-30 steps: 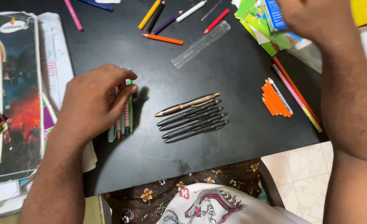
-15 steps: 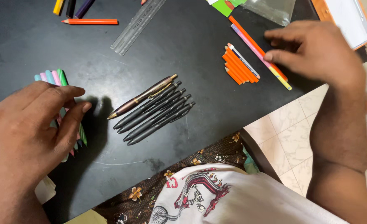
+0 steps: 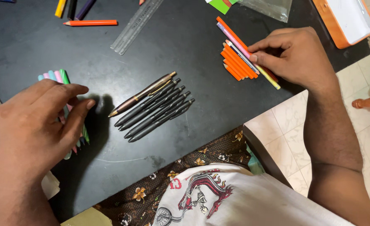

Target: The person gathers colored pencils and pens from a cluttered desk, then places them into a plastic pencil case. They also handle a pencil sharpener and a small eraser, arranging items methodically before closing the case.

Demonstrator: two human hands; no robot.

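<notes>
Right hand (image 3: 296,56) at 2 o'clock pinches long pencils (image 3: 247,50) between thumb and fingers, touching the orange pencil stack (image 3: 236,67). Left hand (image 3: 34,125) at 9 o'clock lies loosely spread, fingers apart, over pastel pens (image 3: 55,77). Dark pens (image 3: 153,109) sit mid-table (image 3: 185,37), ruler (image 3: 137,26) at 12 o'clock.

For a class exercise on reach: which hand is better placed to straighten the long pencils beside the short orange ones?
Right. The right hand already touches the long pencils; the left hand rests across the table.
</notes>
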